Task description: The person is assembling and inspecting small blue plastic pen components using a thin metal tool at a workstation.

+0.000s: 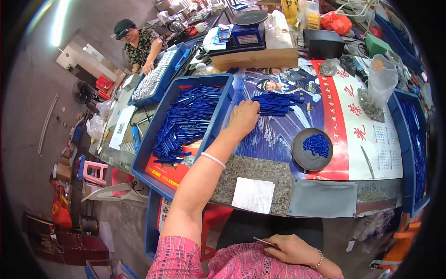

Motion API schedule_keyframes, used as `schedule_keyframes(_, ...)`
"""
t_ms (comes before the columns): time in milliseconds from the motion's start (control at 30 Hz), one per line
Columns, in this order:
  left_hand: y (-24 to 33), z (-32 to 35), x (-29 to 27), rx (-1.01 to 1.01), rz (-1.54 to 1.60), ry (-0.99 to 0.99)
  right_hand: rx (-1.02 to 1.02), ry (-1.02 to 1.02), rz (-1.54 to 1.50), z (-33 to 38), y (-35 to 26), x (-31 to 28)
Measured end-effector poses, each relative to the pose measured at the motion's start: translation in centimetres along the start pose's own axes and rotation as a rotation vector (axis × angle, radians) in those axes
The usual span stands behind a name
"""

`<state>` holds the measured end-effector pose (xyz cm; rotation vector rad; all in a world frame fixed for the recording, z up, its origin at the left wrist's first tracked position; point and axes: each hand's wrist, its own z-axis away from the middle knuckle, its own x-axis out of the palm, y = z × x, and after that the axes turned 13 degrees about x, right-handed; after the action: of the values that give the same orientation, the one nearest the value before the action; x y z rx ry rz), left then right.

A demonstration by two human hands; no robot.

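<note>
My L hand (244, 114) is meeting lined-up blue sticks (278, 103) just R of the blue tray (226, 90); fingers curling, tips hidden, can't tell if gripping. My R hand (292, 250) is pinching a thin metal tool (264, 241), nearer me than the tray. Prog: prob. mid-batch; loose sticks (190, 118) are filling much of the tray, small bits (316, 145) are sitting farther R; can't tell which are done.

Blue tray (149, 178): moulded in smooth plastic. Blue sticks (278, 104): finished in glossy plastic. Thin tool (264, 241): formed in metal, apparently. Poster (334, 139): printed on shiny paper. Slab (260, 169): cut from speckled stone. Dish (303, 161): finished matt. Box (260, 59): built of smooth wood. Shirt (176, 255): sewn in cloth.
</note>
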<state>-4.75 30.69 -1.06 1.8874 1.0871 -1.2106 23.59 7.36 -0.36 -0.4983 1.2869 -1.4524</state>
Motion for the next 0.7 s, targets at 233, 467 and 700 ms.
schedule_keyframes(233,1.3,0.1,0.4,0.214,-0.291,-0.105,0.04,-0.034,0.038,-0.2,-0.6,0.3)
schedule_keyframes(467,2.2,0.1,-0.1,0.333,-0.511,-0.234,0.009,0.024,0.092,0.1,-1.2,1.1)
schedule_keyframes(700,4.5,1.4,-5.2,0.204,-0.345,-0.132,-0.009,0.057,0.099,0.9,-1.3,1.6)
